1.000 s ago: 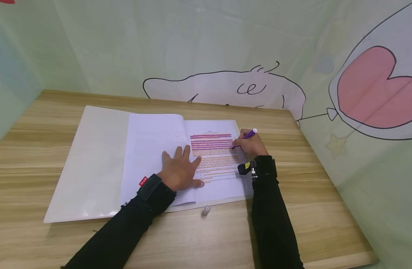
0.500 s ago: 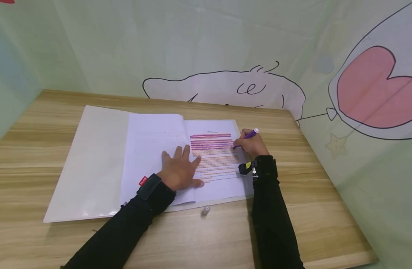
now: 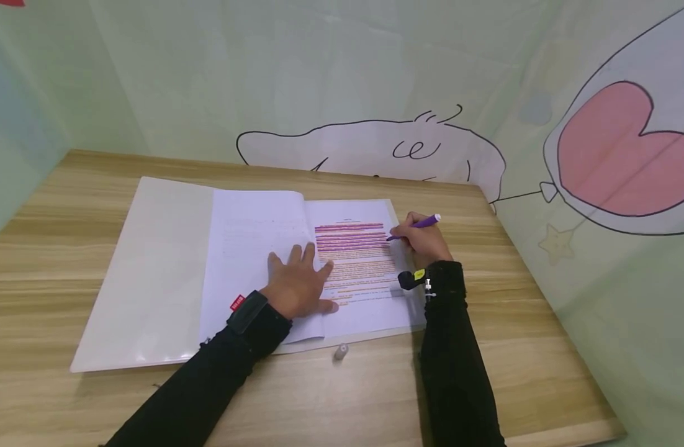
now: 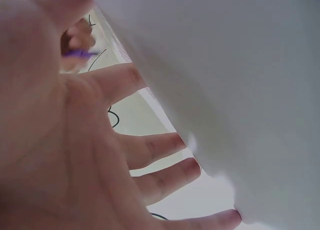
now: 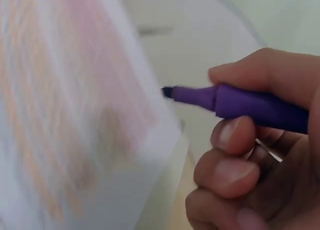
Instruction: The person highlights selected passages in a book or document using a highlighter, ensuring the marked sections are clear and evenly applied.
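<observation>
My right hand (image 3: 428, 241) pinches a purple marker (image 5: 260, 107) near its tip, uncapped, at the right edge of a printed page (image 3: 370, 313). In the right wrist view the dark chisel tip shows beside the paper's edge. Purple strokes (image 3: 350, 238) cover the upper text lines; orange marks (image 3: 359, 271) run through the lines below. My left hand (image 3: 297, 285) rests with spread, straight fingers across the fold of the open booklet. In the left wrist view its fingertips (image 4: 187, 167) press against the white paper.
The booklet's left page (image 3: 252, 217) and a wide pale cover (image 3: 146, 273) lie spread out to the left. A small greyish cap (image 3: 341, 352) is on the wooden table (image 3: 364, 397) just below the booklet. A decorated fabric wall (image 3: 319, 74) rises behind the table.
My right hand has lifted the marker slightly off to the right, and the marker now lies flatter. Another purple stroke reaches the right margin. The left hand stays in place.
</observation>
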`<state>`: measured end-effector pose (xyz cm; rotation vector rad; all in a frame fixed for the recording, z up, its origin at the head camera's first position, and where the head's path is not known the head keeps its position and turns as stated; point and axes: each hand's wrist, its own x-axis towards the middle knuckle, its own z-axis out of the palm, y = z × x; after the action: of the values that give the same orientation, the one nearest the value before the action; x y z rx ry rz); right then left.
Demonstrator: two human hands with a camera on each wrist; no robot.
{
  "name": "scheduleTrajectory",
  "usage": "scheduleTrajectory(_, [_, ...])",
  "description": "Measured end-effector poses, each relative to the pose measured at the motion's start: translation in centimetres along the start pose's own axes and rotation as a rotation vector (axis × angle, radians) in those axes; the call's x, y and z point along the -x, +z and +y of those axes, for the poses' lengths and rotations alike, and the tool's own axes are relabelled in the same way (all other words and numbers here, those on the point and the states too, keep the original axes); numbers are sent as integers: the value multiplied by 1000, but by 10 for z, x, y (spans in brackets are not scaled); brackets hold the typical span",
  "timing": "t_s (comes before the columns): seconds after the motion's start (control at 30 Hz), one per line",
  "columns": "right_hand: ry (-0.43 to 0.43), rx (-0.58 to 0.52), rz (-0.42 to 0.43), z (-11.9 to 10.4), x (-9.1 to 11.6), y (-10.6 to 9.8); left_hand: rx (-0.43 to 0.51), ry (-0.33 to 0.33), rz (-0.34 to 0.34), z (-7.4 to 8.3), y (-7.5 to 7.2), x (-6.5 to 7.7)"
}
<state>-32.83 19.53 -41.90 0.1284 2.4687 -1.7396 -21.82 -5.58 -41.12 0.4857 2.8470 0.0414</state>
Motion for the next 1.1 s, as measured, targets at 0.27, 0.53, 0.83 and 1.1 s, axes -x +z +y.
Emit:
scheduleTrajectory(0.27, [-136,-127,-239,-29,11,60,-12,-5,9,-4,1,0])
scheduleTrajectory(0.53, [-80,-24,-246,-19,17,106,-24,8,-13,-3,2,-1])
scheduleTrajectory(0.83, [-42,34,-216,-16,17,112,-25,15,2,-2,0,0])
scheduleTrajectory(1.1, [-100,175,-186,-17,18,117,-17,21,11,-4,0,1])
